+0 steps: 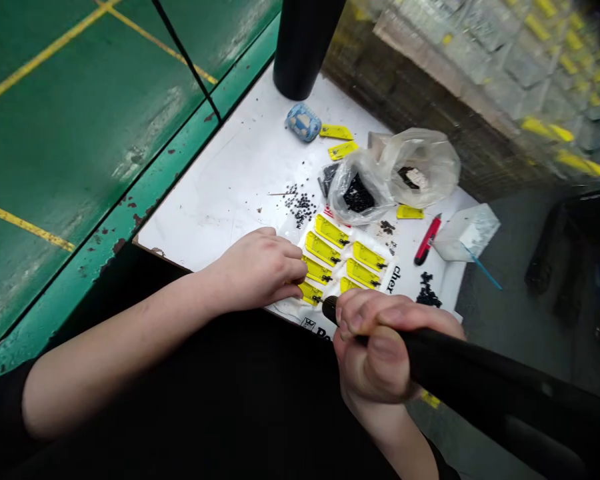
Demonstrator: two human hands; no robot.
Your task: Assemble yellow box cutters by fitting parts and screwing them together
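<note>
My right hand [380, 343] is wrapped round a black electric screwdriver [485, 377], whose long body runs off to the lower right. Its tip meets the near-right end of a yellow plastic part [310, 292] in the lowest left spot of a white holder. My left hand [265, 270] has its fingers curled against that part's left end, covering some of it. More yellow parts, such as one upper part [331, 231], lie in two columns on the holder [340, 272], each with a small black piece at its right end. My right hand partly hides the lower right column.
Behind the holder stand a bag of small black pieces [357, 193] and a second clear bag [425, 163]. Loose black bits [300, 203], a blue case [303, 122], a black cylinder [305, 47], a red cutter [428, 240] and a white box [467, 232] share the white tabletop [215, 200].
</note>
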